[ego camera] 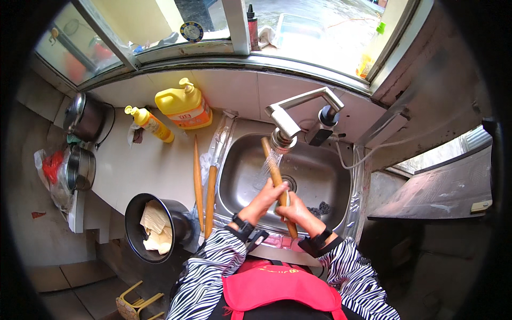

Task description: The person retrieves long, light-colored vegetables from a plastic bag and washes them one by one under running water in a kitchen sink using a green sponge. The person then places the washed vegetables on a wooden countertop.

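Note:
My left hand (pixel 265 201) grips a wooden rolling pin (pixel 275 170) near its middle, over a stainless steel sink (pixel 240 176). Just below it on the pin, my right hand (pixel 296 211) is closed around the wood, with a pale piece of something, perhaps a sponge or cloth, showing between its fingers. Water runs from the faucet (pixel 282 138) onto the pin's far part. The near end of the pin reaches the sink's front edge. A dark scouring pad (pixel 320 209) lies in the basin to the right of my hands.
Two more wooden rolling pins, one tapered (pixel 197 180) and one straight (pixel 210 202), lie left of the sink. A black pot (pixel 180 220) holds pale sheets (pixel 156 224). Yellow detergent bottles, one large (pixel 184 106) and one slim (pixel 154 126), stand behind. A small stool (pixel 138 302) is on the floor.

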`<state>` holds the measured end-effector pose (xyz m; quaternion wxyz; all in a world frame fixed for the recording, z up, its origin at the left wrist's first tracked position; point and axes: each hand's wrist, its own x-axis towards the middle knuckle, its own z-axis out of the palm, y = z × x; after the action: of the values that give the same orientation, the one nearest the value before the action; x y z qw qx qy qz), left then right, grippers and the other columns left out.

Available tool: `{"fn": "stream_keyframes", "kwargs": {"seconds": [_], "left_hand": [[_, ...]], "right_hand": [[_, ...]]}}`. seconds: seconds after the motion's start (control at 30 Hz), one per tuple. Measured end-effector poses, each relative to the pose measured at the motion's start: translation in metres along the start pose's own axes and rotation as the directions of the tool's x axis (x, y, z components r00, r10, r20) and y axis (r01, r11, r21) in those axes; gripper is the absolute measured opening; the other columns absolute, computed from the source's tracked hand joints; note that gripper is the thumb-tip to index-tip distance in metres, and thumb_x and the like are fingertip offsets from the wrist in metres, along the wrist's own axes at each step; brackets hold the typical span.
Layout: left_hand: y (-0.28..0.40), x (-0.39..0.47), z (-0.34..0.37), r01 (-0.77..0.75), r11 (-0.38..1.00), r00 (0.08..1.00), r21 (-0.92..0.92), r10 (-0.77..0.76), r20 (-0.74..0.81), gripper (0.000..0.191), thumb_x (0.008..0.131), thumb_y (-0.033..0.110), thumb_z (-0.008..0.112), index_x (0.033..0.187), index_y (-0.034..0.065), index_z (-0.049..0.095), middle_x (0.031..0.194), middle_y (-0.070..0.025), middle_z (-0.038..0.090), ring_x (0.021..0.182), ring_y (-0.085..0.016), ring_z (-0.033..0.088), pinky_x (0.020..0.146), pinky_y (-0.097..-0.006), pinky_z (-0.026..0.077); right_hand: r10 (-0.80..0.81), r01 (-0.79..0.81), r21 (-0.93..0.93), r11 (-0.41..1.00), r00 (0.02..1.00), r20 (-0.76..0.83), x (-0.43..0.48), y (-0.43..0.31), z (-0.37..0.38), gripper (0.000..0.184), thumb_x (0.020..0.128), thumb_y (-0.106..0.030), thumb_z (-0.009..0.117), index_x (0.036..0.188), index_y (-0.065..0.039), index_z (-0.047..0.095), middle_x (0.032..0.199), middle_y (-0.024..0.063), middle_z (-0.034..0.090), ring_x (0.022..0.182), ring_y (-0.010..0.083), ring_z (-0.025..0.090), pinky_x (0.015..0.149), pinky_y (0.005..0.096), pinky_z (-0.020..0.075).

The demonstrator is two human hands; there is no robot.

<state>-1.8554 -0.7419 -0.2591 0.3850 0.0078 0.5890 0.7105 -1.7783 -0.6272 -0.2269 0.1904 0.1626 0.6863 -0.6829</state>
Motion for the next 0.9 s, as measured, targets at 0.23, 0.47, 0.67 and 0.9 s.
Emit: {"fn": "stream_keyframes", "kwargs": {"seconds": [0.23,0.47,0.67,0.9], "left_hand": [[0.061,0.055,-0.008,-0.299,0.822,0.941,-0.485,0.171,-0.291,0.018,0.085,0.019,0.057,0.097,0.0125,0.046,0.064,-0.001,0.048,0.047,-0.013,0.046,0.042,-0.0288,0.043],[0.041,0.029,0.041,-0.078,0.957,0.993,-0.28,0.049,-0.109,0.035,0.08,0.011,0.061,0.104,0.0069,0.037,0.064,-0.0052,0.049,0.045,-0.016,0.051,0.04,-0.031,0.046],[0.067,0.05,-0.03,-0.413,0.831,0.91,-0.374,0.359,-0.207,0.025,0.082,0.011,0.061,0.102,0.003,0.048,0.069,-0.0067,0.054,0.057,-0.016,0.055,0.053,-0.0295,0.05],[0.087,-0.017,-0.076,-0.097,0.716,0.995,0.692,0.06,0.077,0.032,0.074,0.023,0.07,0.094,-0.0015,0.064,0.074,-0.0107,0.065,0.072,-0.018,0.062,0.065,-0.0311,0.048]], "right_hand": [[0.064,-0.066,-0.079,0.995,0.998,-0.021,-0.035,0.004,-0.004,0.035,0.065,-0.011,0.062,0.093,0.001,0.045,0.07,0.0079,0.053,0.056,0.0163,0.053,0.051,0.0295,0.0443],[-0.008,0.002,-0.03,1.0,0.983,-0.184,-0.023,-0.008,-0.011,0.038,0.066,-0.008,0.063,0.098,0.0,0.043,0.07,0.007,0.052,0.051,0.0143,0.052,0.045,0.028,0.0438],[-0.015,0.01,-0.333,0.943,1.0,-0.012,-0.026,-0.002,-0.031,0.035,0.067,-0.009,0.061,0.098,-0.002,0.045,0.069,0.0118,0.055,0.057,0.0203,0.056,0.052,0.0333,0.0449],[-0.435,0.202,-0.847,0.492,0.9,-0.038,0.009,0.004,-0.069,0.024,0.066,-0.001,0.052,0.09,-0.003,0.052,0.082,0.0198,0.058,0.082,0.0396,0.055,0.069,0.0477,0.0419]]}}
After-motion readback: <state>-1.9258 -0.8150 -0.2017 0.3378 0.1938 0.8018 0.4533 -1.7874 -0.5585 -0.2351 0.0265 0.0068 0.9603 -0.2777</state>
